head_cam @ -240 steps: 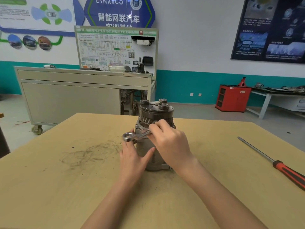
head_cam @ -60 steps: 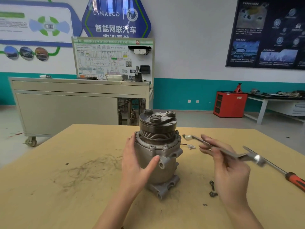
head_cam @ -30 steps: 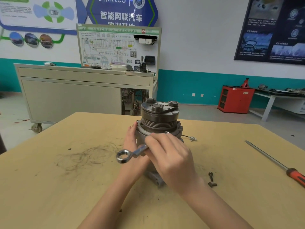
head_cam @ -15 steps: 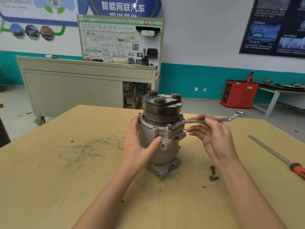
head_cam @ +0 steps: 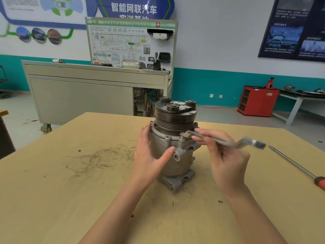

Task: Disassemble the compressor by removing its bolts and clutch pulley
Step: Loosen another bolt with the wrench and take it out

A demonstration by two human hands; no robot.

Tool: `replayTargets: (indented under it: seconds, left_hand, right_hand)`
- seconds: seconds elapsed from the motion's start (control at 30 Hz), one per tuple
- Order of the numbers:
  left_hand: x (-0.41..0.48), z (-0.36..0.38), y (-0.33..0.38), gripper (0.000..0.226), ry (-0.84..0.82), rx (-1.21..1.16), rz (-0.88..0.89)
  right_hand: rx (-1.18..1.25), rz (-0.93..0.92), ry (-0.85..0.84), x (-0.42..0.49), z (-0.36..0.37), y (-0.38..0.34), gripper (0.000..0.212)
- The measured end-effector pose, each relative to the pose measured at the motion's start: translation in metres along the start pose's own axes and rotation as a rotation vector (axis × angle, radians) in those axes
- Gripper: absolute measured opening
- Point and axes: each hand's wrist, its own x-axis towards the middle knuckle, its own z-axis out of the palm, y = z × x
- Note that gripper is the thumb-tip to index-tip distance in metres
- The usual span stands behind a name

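**Wrench handle swung toward the person since 0.5 s ago; ring end on flange bolt**

Wrench (head_cam: pixel 225 142) free end, raised and pointing right half a second ago, now sits lower and nearer the person, blurred by motion. Ring end is seated on a bolt (head_cam: pixel 182 136) at the front-right of the housing flange, as before.

Right hand (head_cam: pixel 226 166): fingers (head_cam: pixel 205 132) curled round the wrench shaft near the ring end, grasping it.

Left hand (head_cam: pixel 149 161): unchanged, laid against the left side of the compressor (head_cam: pixel 172 155), fingers extended up the housing, thumb stretched across the front, its tip just beside a round port. Released, not clenched; it presses on the body only.

Compressor stands upright on its mounting foot at mid-desk (head_cam: pixel 70 199). Clutch pulley (head_cam: pixel 175 118) is on top, grooved rim and three round bosses visible.

Screwdriver (head_cam: pixel 292 164) with red handle lies on the desk to the right, well apart from the compressor. Dark scuff marks on the desk surface to the left.
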Motion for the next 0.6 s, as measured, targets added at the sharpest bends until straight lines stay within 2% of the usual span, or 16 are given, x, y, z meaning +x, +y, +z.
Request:
replayTargets:
  seconds: [0.1,0.33,0.5,0.6]
  left_hand:
    - [-0.0002,0.0005,-0.0005,0.092,-0.006,0.005,0.0]
    - [-0.0007,0.0011,0.0011,0.086,-0.003,0.001,-0.003]
    - [-0.0007,0.002,0.0017,0.086,0.007,-0.001,-0.008]
    - [-0.0006,0.002,0.0011,0.091,0.009,-0.008,-0.008]
  right_hand:
    - [-0.117,-0.115,-0.025,-0.0008,0.004,-0.0049,0.042]
    - [-0.057,-0.055,-0.033,0.0003,0.0012,-0.0069,0.043]
    - [-0.109,-0.116,-0.089,-0.0069,0.0053,-0.0051,0.047]
    - [0.02,-0.023,-0.054,-0.0047,0.0061,-0.0005,0.037]
